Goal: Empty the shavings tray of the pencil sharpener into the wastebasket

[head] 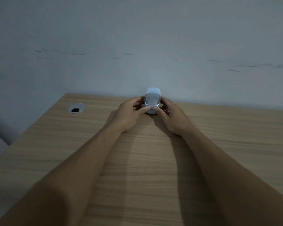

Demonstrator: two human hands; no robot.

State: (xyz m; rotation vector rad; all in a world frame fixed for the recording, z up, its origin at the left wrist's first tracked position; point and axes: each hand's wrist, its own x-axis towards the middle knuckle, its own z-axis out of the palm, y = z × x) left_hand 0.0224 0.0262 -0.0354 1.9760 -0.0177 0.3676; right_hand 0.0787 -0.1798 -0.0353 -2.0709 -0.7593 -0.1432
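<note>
A small pale blue-white pencil sharpener (152, 99) with a silver-rimmed front stands on the wooden desk (137, 160) close to the far edge by the wall. My left hand (129, 114) holds its left side, thumb pressed on the lower front. My right hand (170, 115) holds its right side, thumb also on the lower front. The two thumb tips nearly meet at the base, where the shavings tray sits, mostly hidden by them. No wastebasket is in view.
A round metal cable grommet (76, 108) with a dark hole sits in the desk at the far left. A scuffed grey wall (137, 46) rises right behind the desk. The desk's left edge (23, 134) slants towards me.
</note>
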